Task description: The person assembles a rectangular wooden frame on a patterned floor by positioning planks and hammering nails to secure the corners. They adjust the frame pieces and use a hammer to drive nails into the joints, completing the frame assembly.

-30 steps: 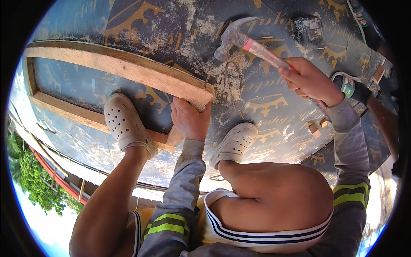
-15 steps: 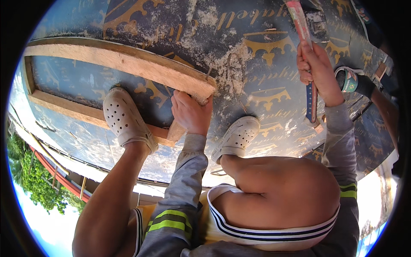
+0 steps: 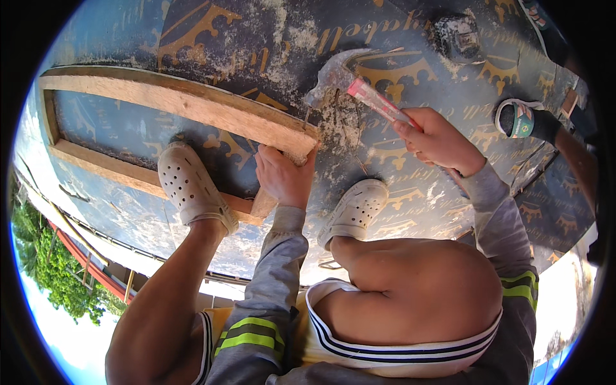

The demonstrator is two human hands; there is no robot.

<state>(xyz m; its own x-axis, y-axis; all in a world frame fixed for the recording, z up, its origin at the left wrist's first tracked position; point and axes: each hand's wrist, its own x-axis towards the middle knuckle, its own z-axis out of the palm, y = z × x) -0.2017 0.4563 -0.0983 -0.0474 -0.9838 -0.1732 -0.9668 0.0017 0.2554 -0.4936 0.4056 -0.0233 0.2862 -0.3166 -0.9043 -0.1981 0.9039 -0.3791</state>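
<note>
My right hand [image 3: 443, 142] is closed round the handle of a claw hammer [image 3: 375, 99]. The hammer's metal head is at a nail [image 3: 307, 115] that stands up from the corner of a wooden frame [image 3: 186, 102]. Whether head and nail touch, I cannot tell. My left hand [image 3: 285, 176] grips the same corner from the near side, its fingers wrapped round the short end piece just below the nail. The frame is a long narrow rectangle of rough timber, lying on dark printed panels [image 3: 398, 151].
My left clog [image 3: 189, 183] stands across the frame's near rail; the right clog [image 3: 359, 205] is beside the corner. A dark, dusty block-like object [image 3: 459, 38] lies at the far right. Another person's sandalled foot [image 3: 521, 120] is at the right. White debris is scattered over the panels.
My right hand has swung the hammer left and down, bringing its head from beyond the upper edge to the nail. My left hand keeps its hold on the corner.
</note>
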